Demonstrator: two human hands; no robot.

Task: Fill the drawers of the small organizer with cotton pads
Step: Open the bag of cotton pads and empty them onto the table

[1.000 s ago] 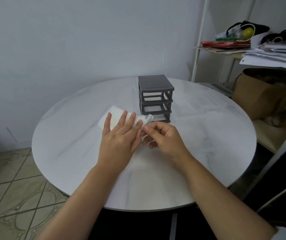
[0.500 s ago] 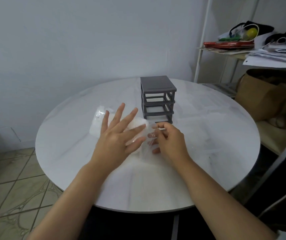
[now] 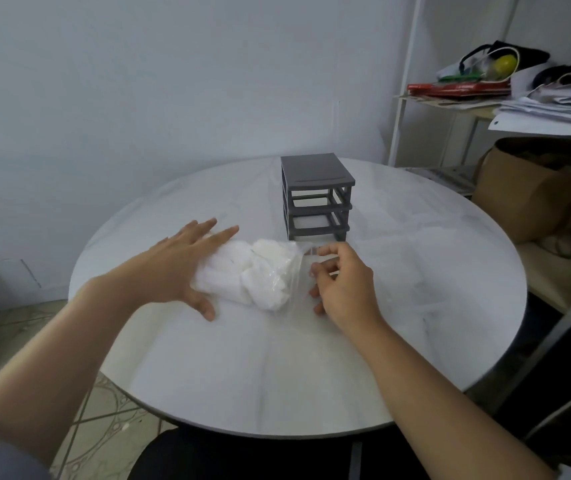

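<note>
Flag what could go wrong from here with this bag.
The right hand pinches only the thin mouth of the clear plastic bag of white cotton pads; a hard pull might tear it and spill pads on the round white table. The left hand lies flat on the bag, so it may slip. The small dark grey plastic organizer stands just behind; a jerk could knock it.

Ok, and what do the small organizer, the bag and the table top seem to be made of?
The organizer: probably moulded plastic, dark grey, matt; thin even bars, no grain.
The bag: thin clear plastic film, glossy; it wrinkles and the white pads show through.
The table top: white with faint grey veins, soft sheen; marble or a marble-look surface, I cannot tell which.
</note>
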